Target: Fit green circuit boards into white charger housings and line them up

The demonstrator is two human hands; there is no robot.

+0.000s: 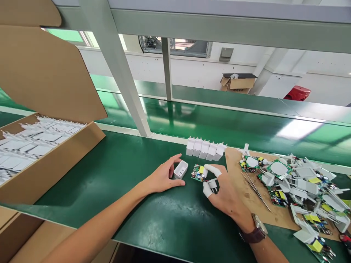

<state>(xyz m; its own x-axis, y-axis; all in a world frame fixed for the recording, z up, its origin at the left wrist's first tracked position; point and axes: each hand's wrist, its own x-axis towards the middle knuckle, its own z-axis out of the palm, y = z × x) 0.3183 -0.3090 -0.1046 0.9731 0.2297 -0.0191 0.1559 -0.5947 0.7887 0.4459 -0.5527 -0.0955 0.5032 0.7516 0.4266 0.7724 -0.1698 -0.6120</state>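
My left hand is closed around the near side of a white charger housing, whose open end faces up and shows two slots inside. To its right, my right hand wears white finger covers on thumb and forefinger. Those fingers pinch a small circuit board with a yellow transformer and a white plug end under the palm. The board's free end points at the housing, a short gap apart. Just behind the hands, several white chargers stand in a row, prongs upward.
At left, an open cardboard box holds many white chargers. On the right, circuit boards and white plastic parts lie heaped on brown cardboard, with tweezers beside them. A grey upright post rises behind the table edge.
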